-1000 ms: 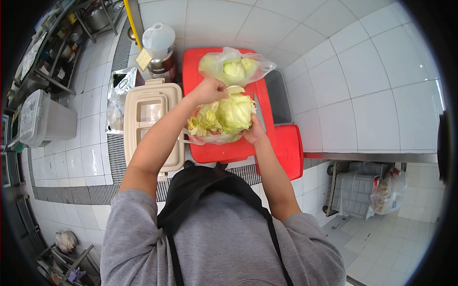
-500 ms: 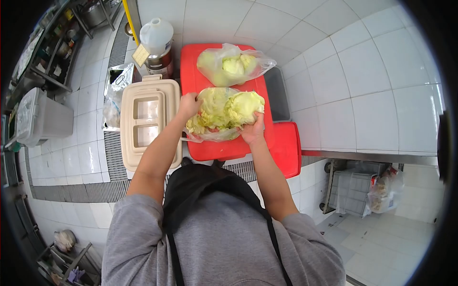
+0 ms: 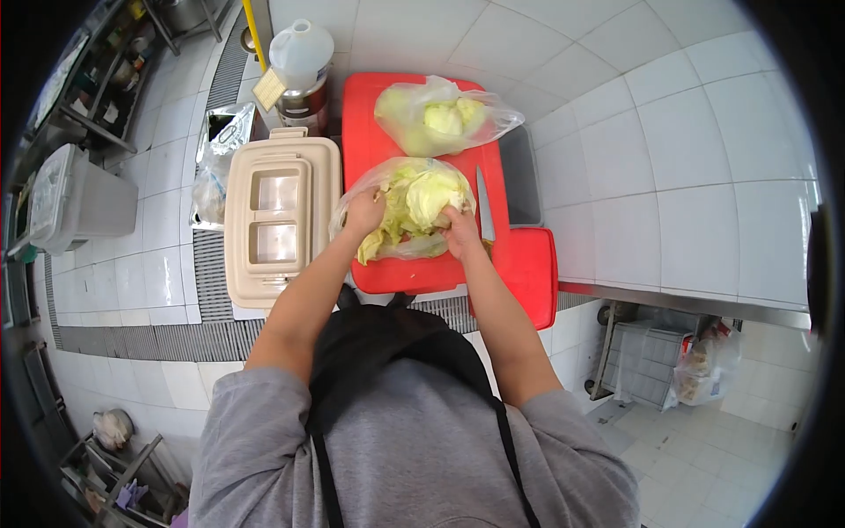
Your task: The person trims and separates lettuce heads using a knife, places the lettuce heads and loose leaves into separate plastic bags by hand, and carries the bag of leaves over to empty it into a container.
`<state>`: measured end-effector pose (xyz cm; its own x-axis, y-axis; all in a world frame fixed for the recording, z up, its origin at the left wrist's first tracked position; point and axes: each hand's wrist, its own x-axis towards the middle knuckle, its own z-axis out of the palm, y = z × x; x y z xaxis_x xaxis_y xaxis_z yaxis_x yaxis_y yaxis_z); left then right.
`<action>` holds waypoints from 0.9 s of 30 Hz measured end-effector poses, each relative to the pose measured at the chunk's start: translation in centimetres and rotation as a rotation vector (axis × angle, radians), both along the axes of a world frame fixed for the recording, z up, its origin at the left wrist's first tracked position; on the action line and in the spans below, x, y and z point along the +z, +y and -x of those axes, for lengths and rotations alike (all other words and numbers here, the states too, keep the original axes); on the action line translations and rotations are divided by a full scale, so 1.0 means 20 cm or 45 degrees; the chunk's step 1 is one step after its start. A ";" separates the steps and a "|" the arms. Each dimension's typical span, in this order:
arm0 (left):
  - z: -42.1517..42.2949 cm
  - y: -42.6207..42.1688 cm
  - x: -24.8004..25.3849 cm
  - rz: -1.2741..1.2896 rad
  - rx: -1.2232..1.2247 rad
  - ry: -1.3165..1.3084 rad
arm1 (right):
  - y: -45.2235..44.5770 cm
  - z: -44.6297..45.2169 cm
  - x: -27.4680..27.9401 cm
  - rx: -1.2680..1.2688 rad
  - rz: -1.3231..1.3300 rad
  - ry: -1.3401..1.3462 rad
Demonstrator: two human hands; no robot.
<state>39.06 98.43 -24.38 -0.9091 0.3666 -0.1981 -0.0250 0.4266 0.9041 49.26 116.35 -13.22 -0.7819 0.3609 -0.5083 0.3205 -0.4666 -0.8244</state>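
Observation:
A pale green head of lettuce (image 3: 437, 190) sits over loose leaves (image 3: 398, 211) inside an open clear plastic bag (image 3: 352, 189). My right hand (image 3: 459, 231) grips the lettuce from its lower right side. At the bag's left side, my left hand (image 3: 367, 209) is closed on the plastic; some fingertips are hidden. A knife (image 3: 483, 202) lies on the red lid (image 3: 359, 114) just right of the bag. Farther back, a second plastic bag (image 3: 493, 121) holds more lettuce.
To the left stands a beige lidded container (image 3: 238, 220) with two recesses. A clear jug (image 3: 302, 55) rests on a metal pot behind it. A grey bin (image 3: 521, 180) and another red lid (image 3: 537, 273) are at the right, near the tiled wall.
The lettuce and my right hand have shifted left over the bag, uncovering the knife. My left hand has moved slightly inward and down with the plastic.

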 end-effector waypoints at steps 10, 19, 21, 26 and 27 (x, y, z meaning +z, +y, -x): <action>-0.23 0.05 0.41 -1.331 0.296 -1.306 | -0.28 -0.06 -0.09 0.184 -0.465 0.483; -0.18 -0.04 0.59 -0.955 0.344 -0.751 | -0.25 0.01 0.07 0.214 -0.900 0.368; -0.17 -0.09 0.60 -0.961 0.325 -0.784 | -0.25 0.02 0.19 0.212 -0.397 0.178; -0.15 -0.12 0.54 -0.998 0.203 -0.762 | -0.28 0.07 0.21 0.042 -0.322 -0.038; -0.15 -0.12 0.54 -1.030 0.196 -0.745 | -0.31 0.08 0.27 -0.064 -0.173 -0.078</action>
<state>42.12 96.03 -13.65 -0.7973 0.4752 -0.3721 -0.5605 -0.3542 0.7486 47.67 110.23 -7.74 -0.7300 0.4672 -0.4987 0.3515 -0.3691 -0.8603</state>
